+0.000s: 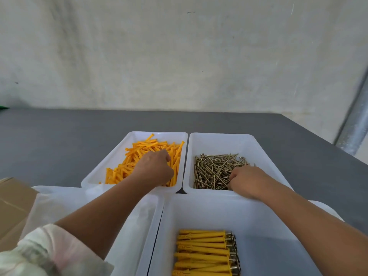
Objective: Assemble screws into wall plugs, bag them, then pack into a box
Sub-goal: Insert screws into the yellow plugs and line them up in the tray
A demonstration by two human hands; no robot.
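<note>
Two hands reach just beyond the finished tray (258,212), each into its own stock, probably so that plug and screw can be brought together over that tray. The left hand (154,169) is down in the orange wall plugs (139,154), beyond the finished tray's far left corner. The right hand (246,179) is in the screws (213,170), just past its far edge. Both have fingers curled into the piles with the tips buried, so I cannot tell whether either pinches a piece. Assembled plugs (205,251) lie stacked inside the finished tray, and the cardboard box (12,200) sits well to its left.
</note>
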